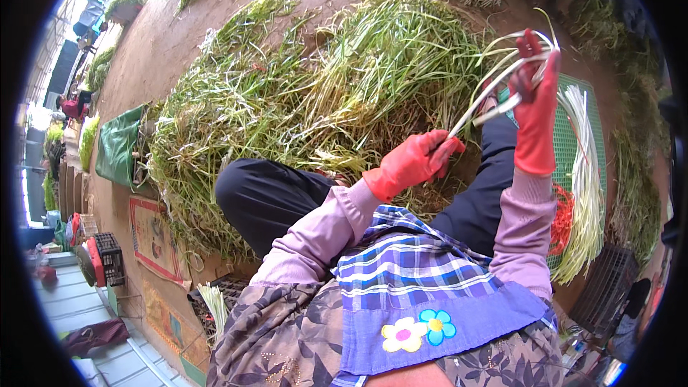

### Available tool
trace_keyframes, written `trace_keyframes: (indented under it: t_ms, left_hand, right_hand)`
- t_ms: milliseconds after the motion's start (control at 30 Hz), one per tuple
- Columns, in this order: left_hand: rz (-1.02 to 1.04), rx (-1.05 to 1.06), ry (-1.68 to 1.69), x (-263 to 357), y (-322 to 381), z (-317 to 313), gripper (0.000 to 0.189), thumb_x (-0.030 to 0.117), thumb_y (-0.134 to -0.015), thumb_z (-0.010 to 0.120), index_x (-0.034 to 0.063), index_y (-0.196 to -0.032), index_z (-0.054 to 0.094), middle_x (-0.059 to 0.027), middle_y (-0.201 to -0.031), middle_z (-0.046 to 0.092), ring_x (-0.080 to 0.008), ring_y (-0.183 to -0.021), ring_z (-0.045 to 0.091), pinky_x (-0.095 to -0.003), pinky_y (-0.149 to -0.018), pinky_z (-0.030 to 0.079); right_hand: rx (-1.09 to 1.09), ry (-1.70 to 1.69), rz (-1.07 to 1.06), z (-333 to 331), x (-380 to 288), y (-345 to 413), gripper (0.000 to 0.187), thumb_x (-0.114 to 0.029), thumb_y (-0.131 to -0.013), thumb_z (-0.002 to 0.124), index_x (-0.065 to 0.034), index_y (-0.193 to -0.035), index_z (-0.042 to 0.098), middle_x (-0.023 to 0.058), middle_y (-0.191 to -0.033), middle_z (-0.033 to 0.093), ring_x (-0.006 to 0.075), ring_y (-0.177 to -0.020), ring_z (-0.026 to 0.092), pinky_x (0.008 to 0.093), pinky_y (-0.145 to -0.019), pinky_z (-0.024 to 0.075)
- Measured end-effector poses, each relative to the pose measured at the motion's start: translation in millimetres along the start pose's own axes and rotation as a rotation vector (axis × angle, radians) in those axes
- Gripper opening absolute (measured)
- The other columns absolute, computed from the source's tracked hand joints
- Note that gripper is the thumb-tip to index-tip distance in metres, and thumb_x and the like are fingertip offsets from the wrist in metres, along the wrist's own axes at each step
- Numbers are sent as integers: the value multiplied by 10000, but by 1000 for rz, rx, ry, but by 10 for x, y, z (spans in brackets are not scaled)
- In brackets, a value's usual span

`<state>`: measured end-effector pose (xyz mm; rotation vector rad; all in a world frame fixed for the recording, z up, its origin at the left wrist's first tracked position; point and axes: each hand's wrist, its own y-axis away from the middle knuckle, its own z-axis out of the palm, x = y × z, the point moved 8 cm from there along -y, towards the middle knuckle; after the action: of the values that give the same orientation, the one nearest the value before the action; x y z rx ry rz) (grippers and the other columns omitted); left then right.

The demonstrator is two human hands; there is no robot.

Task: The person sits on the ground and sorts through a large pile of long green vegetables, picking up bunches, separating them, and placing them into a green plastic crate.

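Observation:
My left hand (pixel 411 164), in a red rubber glove, grips the lower end of a few long pale vegetable stalks (pixel 486 91). They slant up and right to my right hand (pixel 537 97), also red-gloved and raised, with its fingers bent around their upper part. Thin leaf ends curl over and beyond those fingers. Dark soil stains the right glove's fingers. To the right of that hand, a long bundle of trimmed pale stalks (pixel 586 188) lies on a green mesh plastic tray (pixel 564 164). Red ties (pixel 561 217) lie in a heap beside the bundle.
A large heap of green and yellowing leaves (pixel 344 80) spreads before my knees on the earth floor (pixel 142 56). Dark plastic crates stand at the right (pixel 602 287) and left (pixel 110 258). More pale stalks (pixel 215 303) are by my left side. Another person (pixel 72 106) is far left.

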<state>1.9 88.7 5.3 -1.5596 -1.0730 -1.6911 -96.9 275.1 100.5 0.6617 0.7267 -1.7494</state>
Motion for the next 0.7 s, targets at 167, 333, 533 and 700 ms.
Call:
trace_keyframes:
  t_ms: [167, 333, 533, 700]
  left_hand:
    - [246, 0, -383, -158, -458, -283, 203, 209, -966, 547, 65, -1073, 640, -41, -683, 643, -143, -639, 617, -298, -596, 489]
    - [-63, 701, -989, -1420, -849, -2050, 596, 226, -761, 741, 84, -1292, 510, -149, -1189, 612, -330, -1115, 564, -410, -991, 423]
    - [-687, 335, -969, -3029, -810, -2691, 691, 208, -723, 746, 226, -1355, 466, -156, -1164, 633, -313, -1133, 581, -401, -998, 413]
    - [-366, 338, -490, -1120, -861, -3429, 527, 233, -806, 742, 71, -1258, 525, -96, -1013, 662, -192, -902, 631, -316, -783, 499]
  right_hand:
    - [-181, 835, 471, -263, 1021, 535, 448, -435, -957, 539, -47, -760, 647, 48, -750, 638, 63, -584, 495, 216, -503, 344]
    - [-154, 706, -74, -266, 363, 148, 494, -355, -1037, 344, -6, -746, 541, 148, -805, 615, 294, -808, 618, 462, -866, 504]
    - [44, -221, 213, -454, 226, -29, 419, -340, -1045, 316, -44, -815, 503, 52, -670, 455, 96, -450, 355, 205, -324, 294]
    - [-97, -419, 252, -552, 158, -291, 413, -293, -1043, 341, 32, -1126, 582, 44, -706, 501, 68, -416, 320, 197, -305, 250]
